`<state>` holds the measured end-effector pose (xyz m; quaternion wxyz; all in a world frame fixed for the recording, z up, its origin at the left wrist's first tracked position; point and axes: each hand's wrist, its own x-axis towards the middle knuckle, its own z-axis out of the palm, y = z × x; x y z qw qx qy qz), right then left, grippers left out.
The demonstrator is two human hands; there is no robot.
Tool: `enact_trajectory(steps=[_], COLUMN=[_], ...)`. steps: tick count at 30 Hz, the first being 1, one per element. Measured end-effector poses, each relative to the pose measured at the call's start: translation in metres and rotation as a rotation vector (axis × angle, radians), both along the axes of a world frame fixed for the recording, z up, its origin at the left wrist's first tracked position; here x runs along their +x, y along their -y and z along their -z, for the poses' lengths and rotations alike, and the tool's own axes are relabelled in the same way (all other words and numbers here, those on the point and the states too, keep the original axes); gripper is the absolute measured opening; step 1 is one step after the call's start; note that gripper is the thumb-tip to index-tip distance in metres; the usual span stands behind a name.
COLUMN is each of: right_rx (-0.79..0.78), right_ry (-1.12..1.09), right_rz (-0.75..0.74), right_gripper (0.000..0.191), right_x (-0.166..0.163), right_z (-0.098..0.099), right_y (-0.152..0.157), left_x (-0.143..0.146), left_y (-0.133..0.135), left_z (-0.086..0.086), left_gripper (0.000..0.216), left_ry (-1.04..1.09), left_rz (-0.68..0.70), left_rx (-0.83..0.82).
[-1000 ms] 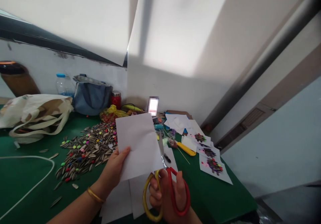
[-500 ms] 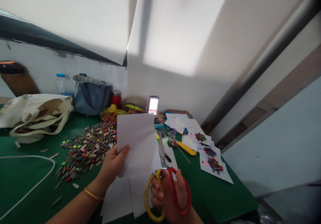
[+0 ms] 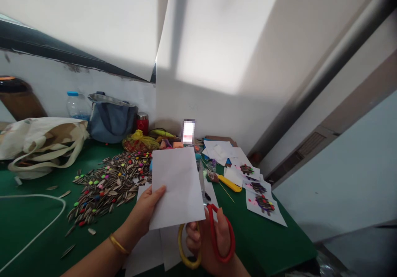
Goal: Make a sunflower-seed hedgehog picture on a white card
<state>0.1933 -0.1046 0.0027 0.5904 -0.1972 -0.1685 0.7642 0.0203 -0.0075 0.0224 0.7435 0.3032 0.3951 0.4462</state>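
Observation:
Pinched at its left edge, a sheet of white paper [image 3: 176,186] is held up by my left hand [image 3: 149,205], thumb on the near face. My right hand [image 3: 211,239] grips a pair of scissors [image 3: 222,253] with one yellow and one red handle loop. The scissors' blades point up and away, just behind the paper's right edge, which partly hides them. I cannot tell whether the blades touch the paper. More white sheets [image 3: 144,248] lie on the green table under my hands.
Sunflower seeds [image 3: 108,188] mixed with coloured beads are heaped at left. To the right lie a yellow utility knife [image 3: 230,183] and cards decorated with seeds [image 3: 263,210]. Behind stand a blue bag [image 3: 112,119], a red flask [image 3: 142,124] and a lit phone [image 3: 188,131]. A white cable [image 3: 46,221] curves at far left.
The paper has moved right and down toward me with my left hand, now covering more of the scissors' blades. My right hand with the scissors has hardly moved.

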Motion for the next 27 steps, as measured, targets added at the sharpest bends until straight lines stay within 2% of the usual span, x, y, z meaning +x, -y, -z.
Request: enact_trajectory(steps=[7, 12, 19, 27], right_rx=[0.056, 0.068, 0.043, -0.011], right_ry=[0.053, 0.013, -0.043, 0.065], right_rz=[0.030, 0.059, 0.041, 0.068], right_gripper=[0.058, 0.053, 0.050, 0.057], right_x=[0.000, 0.000, 0.011, 0.013], right_z=[-0.007, -0.004, 0.008, 0.005], right_y=[-0.004, -0.005, -0.005, -0.001], left_x=[0.004, 0.003, -0.001, -0.001], left_y=[0.002, 0.000, -0.004, -0.005], left_z=[0.003, 0.007, 0.013, 0.009], left_gripper=[0.039, 0.041, 0.038, 0.046], left_ry=[-0.007, -0.006, -0.030, -0.033], left_rz=[-0.017, -0.028, -0.037, -0.038], left_rx=[0.042, 0.051, 0.056, 0.059])
